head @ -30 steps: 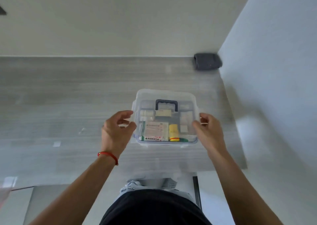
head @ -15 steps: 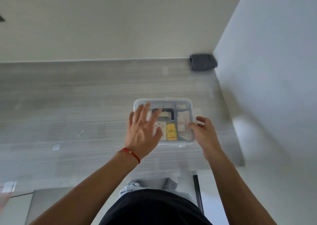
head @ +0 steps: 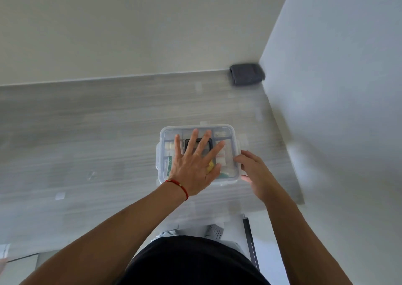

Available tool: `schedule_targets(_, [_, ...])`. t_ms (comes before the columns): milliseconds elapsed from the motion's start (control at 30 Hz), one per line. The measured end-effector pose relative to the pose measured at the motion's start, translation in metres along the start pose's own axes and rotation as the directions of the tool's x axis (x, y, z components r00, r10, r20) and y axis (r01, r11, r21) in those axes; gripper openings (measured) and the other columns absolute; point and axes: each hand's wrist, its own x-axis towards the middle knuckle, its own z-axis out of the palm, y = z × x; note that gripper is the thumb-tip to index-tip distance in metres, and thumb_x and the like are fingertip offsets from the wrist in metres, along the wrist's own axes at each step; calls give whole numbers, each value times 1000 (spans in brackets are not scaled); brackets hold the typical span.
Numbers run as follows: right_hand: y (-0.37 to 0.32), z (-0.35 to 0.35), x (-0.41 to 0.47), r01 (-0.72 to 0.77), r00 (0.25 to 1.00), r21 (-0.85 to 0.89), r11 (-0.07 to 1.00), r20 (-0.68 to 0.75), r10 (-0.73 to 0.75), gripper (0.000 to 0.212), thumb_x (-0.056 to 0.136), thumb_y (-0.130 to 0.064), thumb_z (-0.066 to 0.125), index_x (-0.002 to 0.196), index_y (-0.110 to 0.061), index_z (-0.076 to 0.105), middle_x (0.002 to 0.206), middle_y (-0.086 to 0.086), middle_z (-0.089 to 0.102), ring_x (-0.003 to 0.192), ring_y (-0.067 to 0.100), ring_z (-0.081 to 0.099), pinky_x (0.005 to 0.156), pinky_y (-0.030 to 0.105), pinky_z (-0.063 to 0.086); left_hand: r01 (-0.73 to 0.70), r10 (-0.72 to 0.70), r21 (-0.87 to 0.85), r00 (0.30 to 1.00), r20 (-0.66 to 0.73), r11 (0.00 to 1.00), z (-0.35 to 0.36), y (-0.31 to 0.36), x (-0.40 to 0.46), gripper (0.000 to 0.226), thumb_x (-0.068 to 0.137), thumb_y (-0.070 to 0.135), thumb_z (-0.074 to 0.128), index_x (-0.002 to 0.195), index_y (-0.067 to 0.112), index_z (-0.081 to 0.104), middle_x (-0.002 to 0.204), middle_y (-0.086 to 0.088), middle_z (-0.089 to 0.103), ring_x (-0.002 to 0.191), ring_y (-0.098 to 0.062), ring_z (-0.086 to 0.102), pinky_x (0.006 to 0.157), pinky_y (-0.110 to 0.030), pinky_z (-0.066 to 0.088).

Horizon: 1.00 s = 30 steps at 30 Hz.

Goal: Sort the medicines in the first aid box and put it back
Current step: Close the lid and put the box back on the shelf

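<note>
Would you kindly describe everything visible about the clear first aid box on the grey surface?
The first aid box is clear plastic with rounded corners, its lid on, lying flat on the grey wood-grain surface. A dark handle and compartments with packets show through the lid. The left hand lies spread flat on top; the right hand touches its right edge.

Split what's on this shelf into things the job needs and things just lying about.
Job:
first aid box, lid on
left hand, flat on the lid
right hand, at the box's right side

Lying about:
dark grey folded cloth in the corner
</note>
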Motion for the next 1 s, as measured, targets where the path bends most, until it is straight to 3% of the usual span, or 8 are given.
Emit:
schedule_targets(167, [-6, -3, 4, -106, 994, 76, 991, 29, 104, 18, 93, -15, 62, 107, -10, 73, 116, 21, 74, 106, 36, 72, 89, 41, 59, -1, 1, -9, 1000, 9, 1000, 0, 0, 0, 61, 98, 66, 10, 155, 46, 4, 168, -1, 7, 154, -34, 2, 113, -72, 3])
schedule_targets(233, [-8, -7, 4, -75, 997, 30, 997, 5, 75, 19, 93, -11, 65, 109, -4, 72, 112, 24, 74, 102, 39, 72, 92, 46, 60, -2, 2, -10, 1000, 9, 1000, 0, 0, 1, 62, 98, 66, 9, 155, 46, 2, 168, -1, 5, 154, -34, 1, 113, -72, 2])
schedule_targets(300, [-11, -9, 2, -7, 999, -56, 998, -46, 4, 23, 92, -9, 69, 114, -5, 71, 106, 18, 75, 99, 34, 73, 97, 49, 59, -5, 5, -12, 1000, 11, 1000, 1, -1, 1, 62, 98, 66, 8, 155, 46, 0, 168, -1, 2, 154, -34, -2, 113, -72, 2])
schedule_targets(433, [-14, 0, -5, 140, 978, -388, 911, -87, -187, 12, 92, -11, 65, 99, -15, 72, 90, 6, 73, 86, 25, 71, 81, 41, 62, -7, 7, -12, 1000, 10, 1000, 3, 0, 0, 62, 98, 66, 7, 156, 45, -2, 168, 0, -1, 154, -34, -5, 113, -71, 1])
schedule_targets(567, [-15, 12, -8, 127, 963, -583, 803, -122, -240, 13, 97, -15, 56, 107, -11, 65, 96, 7, 69, 88, 25, 68, 83, 44, 61, -3, 3, -4, 1000, 7, 1000, 3, 1, 0, 63, 97, 66, 5, 156, 44, -2, 168, -1, -2, 154, -34, -6, 113, -71, 2])
schedule_targets(700, [-18, 17, -9, 109, 951, -655, 748, -150, -271, 13, 99, -13, 54, 108, -8, 62, 98, 7, 68, 87, 24, 68, 73, 34, 61, -1, 1, 7, 1000, 16, 1000, 2, 1, 0, 64, 97, 67, 3, 156, 44, -1, 168, -1, -2, 153, -35, -6, 113, -71, 1])
schedule_targets(900, [-23, 35, -16, 73, 948, -716, 694, -166, -271, 24, 105, -20, 53, 123, -4, 54, 104, 8, 61, 92, 25, 64, 79, 33, 59, -17, 16, 14, 1000, 23, 1000, 5, 2, 1, 65, 96, 68, 2, 156, 43, 0, 168, -3, -2, 153, -36, -6, 112, -72, 0])
schedule_targets(1000, [-21, 43, -18, 67, 961, -665, 744, -158, -228, 38, 106, -22, 49, 138, -3, 42, 127, 15, 58, 113, 31, 63, 92, 41, 57, -26, 26, -3, 998, 54, 1000, 0, 1, 0, 67, 97, 69, 4, 157, 40, 3, 168, -3, -1, 153, -35, -5, 114, -72, 0])
